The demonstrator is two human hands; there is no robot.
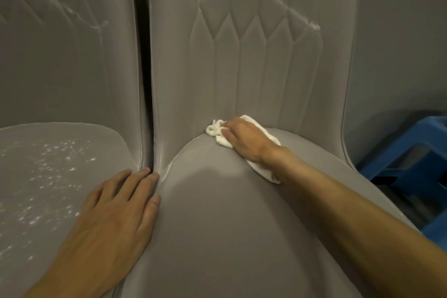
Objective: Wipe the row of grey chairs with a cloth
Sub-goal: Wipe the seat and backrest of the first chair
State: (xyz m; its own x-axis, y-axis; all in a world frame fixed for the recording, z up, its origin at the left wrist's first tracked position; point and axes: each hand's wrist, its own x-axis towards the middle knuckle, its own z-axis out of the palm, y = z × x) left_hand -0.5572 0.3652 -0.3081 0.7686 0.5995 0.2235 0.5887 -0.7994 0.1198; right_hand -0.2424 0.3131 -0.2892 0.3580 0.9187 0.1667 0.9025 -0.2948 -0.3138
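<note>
Head view: two grey chairs stand side by side, with only a narrow dark gap between them. The right hand [244, 139] lies on the right chair [229, 225], at the back of the seat where it meets the stitched backrest. Its grip is narrow, with the fingers bent down over a white cloth [216, 129] and holding it against the seat.

The cloth lies under the palm. A bunched end sticks out past the fingertips towards the seat crease, and a flatter end shows under the wrist. Its long axis follows the forearm, slanting from the far left at the crease to the near right.

The left hand [121, 203] rests palm down on the inner edge of the left chair [48, 152]. Its fingers are straight and close together and hold nothing. The fingertips reach the gap and touch the rim of the right chair.

White specks dot the left seat, and pale streaks cross both backrests. A blue crate [411, 152] stands just beside the right chair, against a grey wall [399, 31].
</note>
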